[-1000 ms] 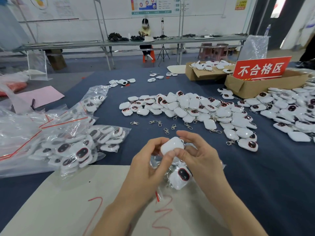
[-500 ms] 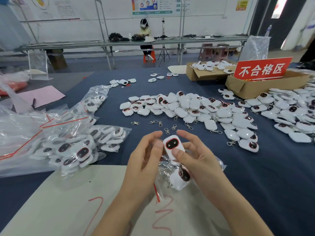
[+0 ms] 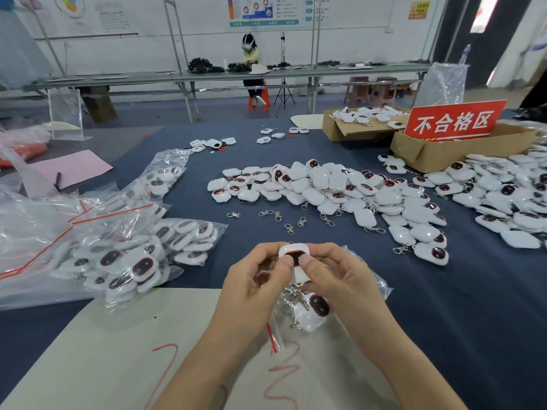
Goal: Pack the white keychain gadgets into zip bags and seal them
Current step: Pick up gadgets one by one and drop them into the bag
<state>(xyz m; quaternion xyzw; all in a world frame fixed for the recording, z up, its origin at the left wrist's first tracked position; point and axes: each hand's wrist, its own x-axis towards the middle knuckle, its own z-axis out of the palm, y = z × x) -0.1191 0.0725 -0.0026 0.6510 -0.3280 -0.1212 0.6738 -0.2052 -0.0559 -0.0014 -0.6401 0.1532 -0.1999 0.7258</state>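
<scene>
A white keychain gadget (image 3: 296, 253) with a dark oval face is held between both hands, face towards me. My left hand (image 3: 254, 287) pinches its left edge and my right hand (image 3: 334, 282) pinches its right edge, both thumbs on the face. Beneath the hands lies a clear zip bag (image 3: 362, 279) with a red seal strip, holding another white gadget (image 3: 313, 313) and its metal clip. A large pile of loose gadgets (image 3: 334, 187) spreads across the blue table behind.
Filled zip bags (image 3: 139, 255) lie at the left. Loose metal clips (image 3: 278, 217) sit ahead of my hands. Cardboard boxes (image 3: 444, 152) with a red sign stand at the back right. A pale board (image 3: 118, 350) with red marks lies under my forearms. A person sits at a far bench.
The gadget was turned over in my fingers, from its plain white back to its dark oval face. Both hands stayed over the zip bag.
</scene>
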